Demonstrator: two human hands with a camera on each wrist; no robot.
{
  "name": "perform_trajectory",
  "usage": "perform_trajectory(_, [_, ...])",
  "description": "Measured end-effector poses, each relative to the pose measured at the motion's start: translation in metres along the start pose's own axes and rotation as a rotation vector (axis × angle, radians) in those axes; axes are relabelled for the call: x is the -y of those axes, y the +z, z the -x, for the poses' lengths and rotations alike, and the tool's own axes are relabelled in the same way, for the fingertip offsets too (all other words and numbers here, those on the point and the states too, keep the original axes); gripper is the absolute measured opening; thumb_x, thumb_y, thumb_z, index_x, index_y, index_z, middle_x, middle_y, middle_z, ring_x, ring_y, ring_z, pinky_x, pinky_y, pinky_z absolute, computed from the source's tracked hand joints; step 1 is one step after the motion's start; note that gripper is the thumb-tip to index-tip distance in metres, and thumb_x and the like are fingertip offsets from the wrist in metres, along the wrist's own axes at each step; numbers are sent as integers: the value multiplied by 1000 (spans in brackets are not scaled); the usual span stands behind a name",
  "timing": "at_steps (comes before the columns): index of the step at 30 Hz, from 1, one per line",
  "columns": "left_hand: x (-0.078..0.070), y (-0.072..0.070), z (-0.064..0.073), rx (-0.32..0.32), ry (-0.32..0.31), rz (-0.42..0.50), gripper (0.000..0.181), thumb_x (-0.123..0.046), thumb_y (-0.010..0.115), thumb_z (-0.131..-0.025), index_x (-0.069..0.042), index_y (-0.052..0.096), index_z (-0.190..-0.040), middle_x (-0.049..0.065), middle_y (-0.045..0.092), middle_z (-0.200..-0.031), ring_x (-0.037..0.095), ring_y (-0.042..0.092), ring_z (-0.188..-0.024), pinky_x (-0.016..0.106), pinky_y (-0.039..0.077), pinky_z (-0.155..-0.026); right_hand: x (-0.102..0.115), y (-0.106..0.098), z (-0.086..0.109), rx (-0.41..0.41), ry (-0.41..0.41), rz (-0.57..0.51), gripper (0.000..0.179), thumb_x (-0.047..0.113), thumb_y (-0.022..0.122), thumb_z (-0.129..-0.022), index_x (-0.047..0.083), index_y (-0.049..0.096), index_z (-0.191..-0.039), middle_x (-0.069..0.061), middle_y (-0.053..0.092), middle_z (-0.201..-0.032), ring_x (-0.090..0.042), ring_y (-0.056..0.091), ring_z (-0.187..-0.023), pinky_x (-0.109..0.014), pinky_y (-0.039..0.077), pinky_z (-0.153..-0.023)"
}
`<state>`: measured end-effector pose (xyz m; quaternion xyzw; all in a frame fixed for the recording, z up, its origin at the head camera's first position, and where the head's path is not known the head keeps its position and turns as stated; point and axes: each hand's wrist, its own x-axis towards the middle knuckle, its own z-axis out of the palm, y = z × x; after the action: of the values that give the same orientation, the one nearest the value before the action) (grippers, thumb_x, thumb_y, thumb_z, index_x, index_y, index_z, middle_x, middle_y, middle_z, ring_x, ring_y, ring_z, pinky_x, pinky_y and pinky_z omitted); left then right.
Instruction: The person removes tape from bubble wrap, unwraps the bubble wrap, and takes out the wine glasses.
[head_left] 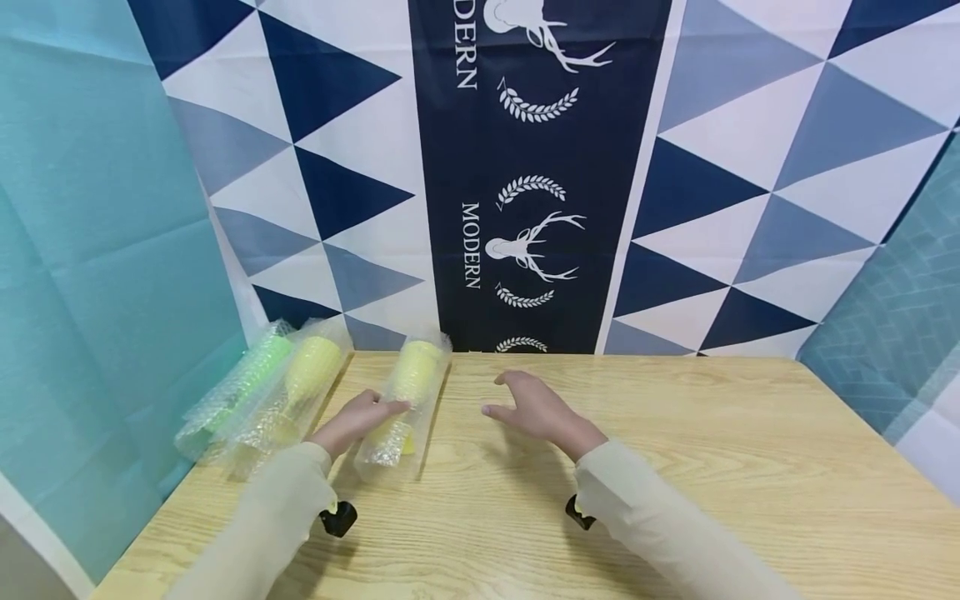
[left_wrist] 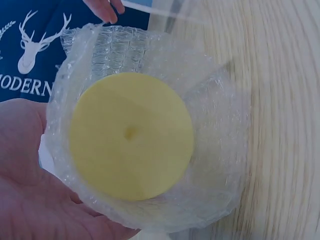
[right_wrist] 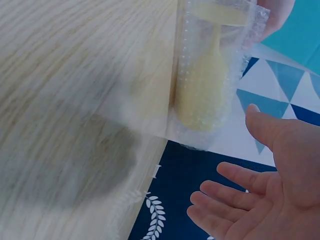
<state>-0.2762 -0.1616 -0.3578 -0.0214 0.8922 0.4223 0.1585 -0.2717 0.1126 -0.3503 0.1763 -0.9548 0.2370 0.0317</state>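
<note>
A yellow goblet (head_left: 415, 372) in clear bubble wrap lies lengthwise at the left-centre of the table, its bowl toward the wall. My left hand (head_left: 363, 414) grips its left side near the stem, the thumb over the wrap. In the left wrist view the goblet's round base (left_wrist: 131, 136) faces the camera, with the palm beside it and the wrap hiding most of the fingers. My right hand (head_left: 534, 406) hovers to the right, apart from the goblet, fingers spread and holding nothing. The right wrist view shows the goblet's stem and bowl (right_wrist: 204, 92) through the wrap.
Left of the held goblet lie another bubble-wrapped yellow goblet (head_left: 313, 367) and a bubble-wrapped green item (head_left: 258, 367), close against the teal side curtain (head_left: 112, 250). A patterned cloth (head_left: 540, 167) hangs behind the wooden table (head_left: 675, 433).
</note>
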Motion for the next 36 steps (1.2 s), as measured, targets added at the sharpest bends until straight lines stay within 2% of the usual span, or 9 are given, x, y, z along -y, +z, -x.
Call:
perform_trajectory(12, [-13, 24, 2, 60, 32, 71, 87, -50, 57, -91, 6, 23, -147, 28, 29, -152, 46, 33, -138, 59, 33, -111, -16, 6, 15, -27, 32, -77, 56, 32, 63, -92, -6, 50, -132, -23, 54, -136, -39, 48, -130, -50, 39, -110])
perform_trajectory(14, [-15, 28, 1, 57, 34, 87, 84, -49, 58, -90, 6, 27, -145, 27, 34, -149, 44, 35, -137, 58, 33, -111, -18, 7, 17, -34, 27, -81, 56, 32, 62, -92, -6, 51, -131, -24, 55, -134, -39, 49, -129, -50, 40, -108])
perform_trajectory(18, [-18, 36, 0, 56, 37, 105, 69, -50, 60, -88, 3, 43, -131, 20, 51, -131, 35, 49, -124, 54, 41, -104, -22, 8, 21, -47, 28, -90, 54, 31, 63, -92, -5, 52, -130, -23, 56, -132, -39, 54, -123, -50, 44, -103])
perform_trajectory(21, [-20, 41, 0, 62, 41, 110, 61, -50, 60, -88, -1, 48, -121, 15, 55, -119, 31, 53, -116, 52, 43, -101, -23, 9, 23, -52, 41, -106, 53, 31, 63, -91, -5, 52, -130, -23, 57, -131, -38, 56, -119, -50, 46, -100])
perform_trajectory(29, [-22, 52, 2, 85, 58, 126, 63, -52, 59, -88, 0, 48, -123, 15, 55, -122, 32, 53, -119, 53, 43, -102, -23, 14, 26, -76, 58, -120, 51, 29, 64, -91, -4, 54, -127, -22, 59, -129, -38, 58, -117, -49, 48, -99])
perform_trajectory(36, [-27, 62, 4, 107, 86, 145, 65, -50, 60, -88, 3, 48, -124, 16, 57, -120, 33, 55, -117, 55, 43, -103, -18, 14, 28, -139, 53, -122, 43, 28, 64, -91, -1, 58, -122, -18, 63, -124, -37, 61, -113, -48, 50, -96])
